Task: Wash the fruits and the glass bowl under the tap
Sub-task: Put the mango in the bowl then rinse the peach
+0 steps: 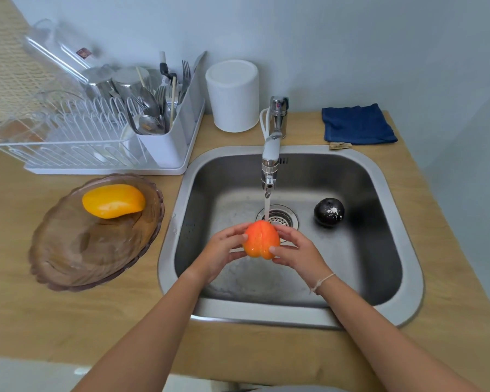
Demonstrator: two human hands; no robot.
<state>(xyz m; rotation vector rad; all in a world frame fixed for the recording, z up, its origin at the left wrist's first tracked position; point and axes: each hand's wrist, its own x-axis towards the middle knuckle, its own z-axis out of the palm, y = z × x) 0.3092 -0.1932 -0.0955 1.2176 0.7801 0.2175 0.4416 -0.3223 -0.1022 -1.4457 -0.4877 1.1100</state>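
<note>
An orange fruit (pixel 260 240) is held over the steel sink (pixel 391 199) under the running tap (pixel 270 165). My left hand (pixel 224 250) grips its left side and my right hand (pixel 297 250) grips its right side. Water falls onto the top of the fruit. A dark purple round fruit (pixel 329 212) lies on the sink floor to the right of the drain. On the counter to the left stands the brown glass bowl (pixel 77 250) with a yellow fruit (pixel 113 200) in its far part.
A white dish rack (pixel 77 131) with cutlery stands at the back left. A white canister (pixel 234 94) is behind the sink. A folded blue cloth (pixel 358 124) lies at the back right. The wooden counter (pixel 40 321) surrounds the sink.
</note>
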